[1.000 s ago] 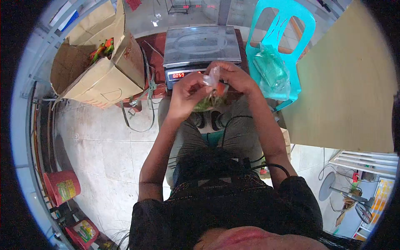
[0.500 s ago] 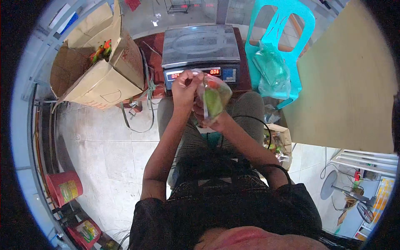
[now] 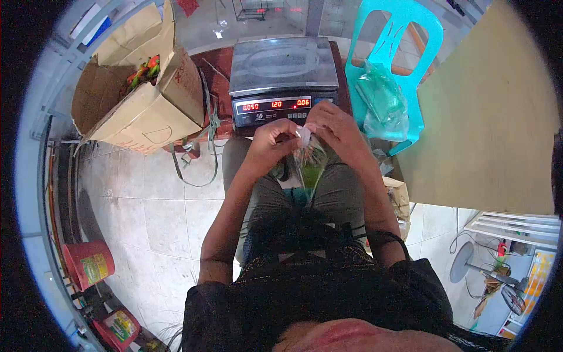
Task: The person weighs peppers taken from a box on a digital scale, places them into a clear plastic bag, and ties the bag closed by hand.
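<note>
Both hands meet at the gathered top of a clear plastic bag [image 3: 311, 170], which hangs over my lap with green and some reddish contents inside. My left hand [image 3: 274, 145] pinches the bunched neck from the left. On the other side, my right hand [image 3: 338, 130] has its fingers closed on the same neck. Just beyond the hands stands a digital scale [image 3: 284, 67] with a bare metal top and lit red numbers; the right fingers overlap its keypad in view.
An open cardboard box [image 3: 143, 120] holding red and green peppers stands at the left. Right of the scale is a turquoise chair [image 3: 415, 88] bearing green plastic bags [image 3: 381, 102]. A tan board [image 3: 487, 123] fills the right side. Red containers [image 3: 88, 265] stand lower left.
The right hand has come up from under the bag to its neck beside the left hand. The bag now hangs lower, between the knees, and more of the scale's display shows.
</note>
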A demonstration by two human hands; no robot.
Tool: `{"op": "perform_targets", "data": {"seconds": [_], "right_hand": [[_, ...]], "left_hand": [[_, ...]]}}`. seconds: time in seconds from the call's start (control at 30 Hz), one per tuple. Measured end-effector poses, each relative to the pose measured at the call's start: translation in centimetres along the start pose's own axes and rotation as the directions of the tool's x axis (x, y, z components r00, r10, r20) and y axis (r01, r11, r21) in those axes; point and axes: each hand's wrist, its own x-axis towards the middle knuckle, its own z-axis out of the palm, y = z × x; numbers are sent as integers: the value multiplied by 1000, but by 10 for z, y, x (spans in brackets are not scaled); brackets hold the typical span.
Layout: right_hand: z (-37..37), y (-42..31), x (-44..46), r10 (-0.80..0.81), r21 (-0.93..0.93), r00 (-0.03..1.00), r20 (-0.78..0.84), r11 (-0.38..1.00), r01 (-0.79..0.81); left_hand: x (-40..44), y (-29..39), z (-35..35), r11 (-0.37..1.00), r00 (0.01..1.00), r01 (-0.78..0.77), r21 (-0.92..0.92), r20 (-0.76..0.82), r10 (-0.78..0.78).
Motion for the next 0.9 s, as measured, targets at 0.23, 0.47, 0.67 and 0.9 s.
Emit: {"op": "perform_targets", "data": {"seconds": [0.23, 0.47, 0.67, 0.9], "right_hand": [[2, 10, -6, 137, 366, 989, 55, 919, -148], [14, 31, -9, 35, 588, 996, 87, 805, -79], [80, 31, -31, 22, 872, 965, 263, -433, -228], [102, 7, -26, 186, 841, 974, 129, -541, -8]], "left_hand": [[-7, 45, 0, 994, 996, 38, -100, 79, -30], [0, 60, 15, 959, 999, -35, -282, -12, 33], [13, 57, 25, 962, 979, -75, -262, -201, 22], [11, 35, 27, 982, 877, -109, -154, -481, 22]]}}
